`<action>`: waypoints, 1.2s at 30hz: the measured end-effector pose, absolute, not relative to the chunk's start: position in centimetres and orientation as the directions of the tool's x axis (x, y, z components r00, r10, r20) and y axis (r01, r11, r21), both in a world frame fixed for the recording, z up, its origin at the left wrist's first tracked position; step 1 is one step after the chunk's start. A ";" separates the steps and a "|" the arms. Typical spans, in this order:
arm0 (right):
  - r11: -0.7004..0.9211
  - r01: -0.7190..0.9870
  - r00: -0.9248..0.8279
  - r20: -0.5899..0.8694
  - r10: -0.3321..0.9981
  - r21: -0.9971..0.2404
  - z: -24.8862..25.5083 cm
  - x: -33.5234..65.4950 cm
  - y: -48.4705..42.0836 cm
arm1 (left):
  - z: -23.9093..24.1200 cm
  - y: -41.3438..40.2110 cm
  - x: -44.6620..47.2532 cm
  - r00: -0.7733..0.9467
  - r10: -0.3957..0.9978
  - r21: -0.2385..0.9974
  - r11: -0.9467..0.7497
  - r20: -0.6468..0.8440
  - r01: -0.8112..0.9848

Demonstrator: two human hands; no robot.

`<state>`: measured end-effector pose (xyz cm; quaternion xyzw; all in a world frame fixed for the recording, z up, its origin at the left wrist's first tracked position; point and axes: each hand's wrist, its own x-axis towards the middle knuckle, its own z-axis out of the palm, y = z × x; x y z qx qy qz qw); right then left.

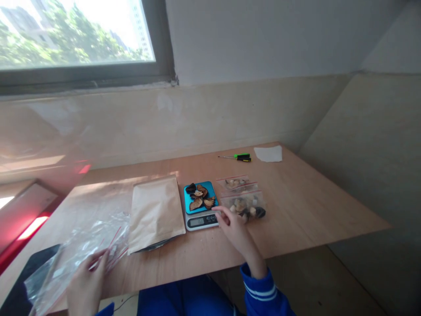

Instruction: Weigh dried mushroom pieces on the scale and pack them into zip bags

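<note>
A digital kitchen scale point(201, 220) with a blue platform carries several dried mushroom slices point(201, 196), brown and dark. Its small display is lit, but I cannot read the figures. My right hand point(230, 226) hovers at the scale's right front corner, index finger and thumb apart, fingertips close to the nearest slice; whether they touch it I cannot tell. At lower left, my left hand point(88, 278) pinches the edge of a clear zip bag point(113, 245) with a red seal line, among several such flat bags.
Between the loose bags and the scale lies a brown kraft pouch point(156, 213). Filled zip bags point(248, 206) of dried pieces lie right of the scale. Behind are screwdrivers point(241, 157) and white paper point(269, 154). A dark flat object point(29, 276) sits at the table's left edge.
</note>
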<state>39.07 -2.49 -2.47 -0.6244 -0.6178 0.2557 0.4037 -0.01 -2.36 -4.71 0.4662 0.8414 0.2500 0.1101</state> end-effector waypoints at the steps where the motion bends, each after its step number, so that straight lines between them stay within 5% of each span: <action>1: 0.082 0.595 0.083 0.163 0.983 -0.799 -2.7 38.0 -2.0 | -4.4 -2.4 0.1 -0.555 0.830 0.527 0.447 0.058 0.723; 9: -0.058 0.912 0.080 0.038 0.996 -0.407 -3.1 31.4 1.6 | -2.3 -2.8 0.8 -0.612 0.790 0.580 0.480 0.040 0.658; 12: -0.118 0.924 0.112 -0.039 0.993 -0.363 -2.6 30.9 1.9 | -2.4 -2.7 1.0 -0.616 0.788 0.644 0.477 -0.011 0.598; 19: -0.095 0.867 0.081 -0.050 0.995 -0.488 -0.7 32.1 0.2 | -2.4 -2.4 1.4 -0.606 0.791 0.764 0.440 -0.081 0.473; 25: 0.145 0.593 -0.314 -0.062 0.947 -0.792 1.4 32.9 -5.4 | -2.3 -2.3 1.8 -0.579 0.810 0.778 0.422 -0.093 0.465; 36: 0.103 0.625 -0.369 -0.177 0.912 -0.774 0.9 33.5 -9.0 | -3.9 -2.0 1.9 -0.423 0.905 0.763 0.307 -0.049 0.569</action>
